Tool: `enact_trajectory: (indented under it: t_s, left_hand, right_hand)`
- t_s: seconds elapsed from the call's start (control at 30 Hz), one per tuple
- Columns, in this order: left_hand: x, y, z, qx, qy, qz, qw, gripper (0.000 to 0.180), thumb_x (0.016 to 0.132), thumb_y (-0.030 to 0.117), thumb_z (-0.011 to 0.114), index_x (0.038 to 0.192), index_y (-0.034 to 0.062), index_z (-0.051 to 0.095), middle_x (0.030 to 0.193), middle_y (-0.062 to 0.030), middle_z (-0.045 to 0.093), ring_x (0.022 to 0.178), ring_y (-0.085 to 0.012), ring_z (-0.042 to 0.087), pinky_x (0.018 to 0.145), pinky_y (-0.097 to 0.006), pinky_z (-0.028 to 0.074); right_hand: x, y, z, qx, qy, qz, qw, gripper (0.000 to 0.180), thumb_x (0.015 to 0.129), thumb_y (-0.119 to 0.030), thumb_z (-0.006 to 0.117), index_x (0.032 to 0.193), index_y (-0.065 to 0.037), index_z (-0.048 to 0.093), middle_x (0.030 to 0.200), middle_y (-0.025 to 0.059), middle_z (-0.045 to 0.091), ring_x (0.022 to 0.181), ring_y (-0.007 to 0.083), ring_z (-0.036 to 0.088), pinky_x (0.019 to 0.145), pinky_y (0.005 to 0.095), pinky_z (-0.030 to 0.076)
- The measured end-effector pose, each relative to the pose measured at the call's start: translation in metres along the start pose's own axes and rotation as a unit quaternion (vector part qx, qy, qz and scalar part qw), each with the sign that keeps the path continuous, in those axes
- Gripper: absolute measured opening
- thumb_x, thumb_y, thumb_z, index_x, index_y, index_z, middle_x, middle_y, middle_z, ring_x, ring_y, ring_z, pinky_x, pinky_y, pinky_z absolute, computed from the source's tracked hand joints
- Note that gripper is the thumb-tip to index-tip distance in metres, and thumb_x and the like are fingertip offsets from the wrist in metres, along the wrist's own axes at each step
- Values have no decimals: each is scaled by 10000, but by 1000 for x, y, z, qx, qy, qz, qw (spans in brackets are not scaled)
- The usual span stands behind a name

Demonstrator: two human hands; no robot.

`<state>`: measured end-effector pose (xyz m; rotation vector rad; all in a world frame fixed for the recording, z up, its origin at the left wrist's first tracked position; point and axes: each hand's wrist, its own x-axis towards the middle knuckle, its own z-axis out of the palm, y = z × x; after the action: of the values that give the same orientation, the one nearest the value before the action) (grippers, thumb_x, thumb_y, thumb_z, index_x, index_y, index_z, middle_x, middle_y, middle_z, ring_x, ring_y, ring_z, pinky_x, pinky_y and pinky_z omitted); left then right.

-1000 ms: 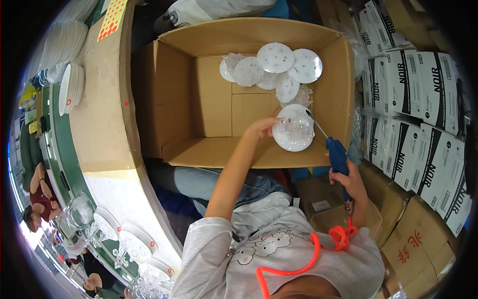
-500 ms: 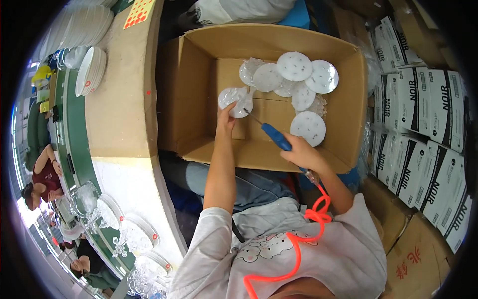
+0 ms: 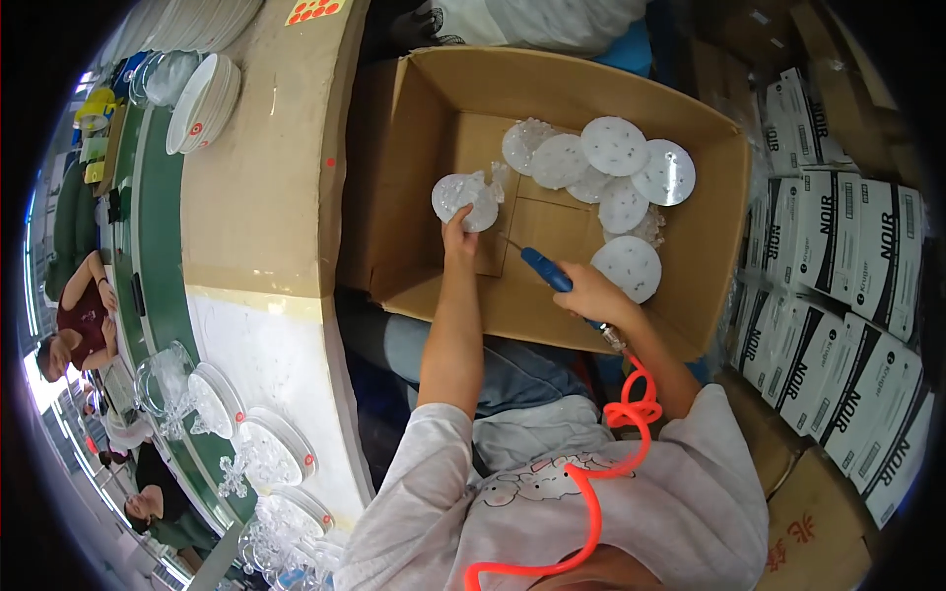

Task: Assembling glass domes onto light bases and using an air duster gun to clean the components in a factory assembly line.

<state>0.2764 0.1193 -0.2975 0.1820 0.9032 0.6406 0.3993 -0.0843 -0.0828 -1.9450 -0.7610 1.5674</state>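
Note:
My left hand (image 3: 459, 234) holds a round white disc in clear plastic wrap (image 3: 465, 197) up over the left part of an open cardboard box (image 3: 414, 266). My right hand (image 3: 589, 294) grips a blue air tool (image 3: 545, 269) whose thin nozzle points toward that disc. A coiled orange hose (image 3: 601, 463) runs from the tool down across my shirt. Several more white discs (image 3: 616, 163) lie in the box at its far right, and one disc (image 3: 626, 266) sits close to my right hand.
A cardboard-covered worktable (image 3: 261, 187) lies left of the box, with stacked white plates (image 3: 202, 98) at its far end. A green conveyor (image 3: 163, 295) carries clear glass pieces and plates. Other people sit at far left. Stacked white printed cartons (image 3: 838, 295) stand at right.
My left hand carried the wrapped disc from the box's right side to its left side. My right hand followed leftward, bringing the blue tool's tip toward the disc.

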Motion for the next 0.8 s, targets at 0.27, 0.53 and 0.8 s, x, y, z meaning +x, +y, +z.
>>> enact_trajectory:
  t_s: [0.27, 0.53, 0.8]
  left_hand:
    - [-15, -4, 13, 265, 70, 106, 956, 448, 618, -85, 600, 1048, 28, 540, 975, -75, 600, 893, -225, 574, 765, -342, 461]
    - [-14, -13, 5, 393, 99, 107, 908, 425, 590, -65, 626, 1001, 26, 568, 894, -55, 620, 828, -203, 586, 705, -316, 460]
    - [-11, -4, -8, -6, 156, -77, 985, 470, 670, 25, 563, 1133, 71, 498, 1092, -96, 558, 998, -291, 547, 830, -448, 460]
  right_hand:
    - [-9, -14, 11, -44, 19, -22, 999, 385, 662, -187, 562, 1007, -23, 517, 702, 212, 570, 691, 372, 575, 607, 414, 433]
    - [11, -8, 16, -18, -15, 11, 1000, 427, 676, -189, 549, 1071, -34, 508, 671, 164, 579, 604, 286, 594, 567, 378, 450]
    - [0, -3, 15, -12, -30, -7, 999, 341, 698, -121, 533, 1009, 13, 496, 586, 70, 517, 500, 153, 542, 473, 299, 427]
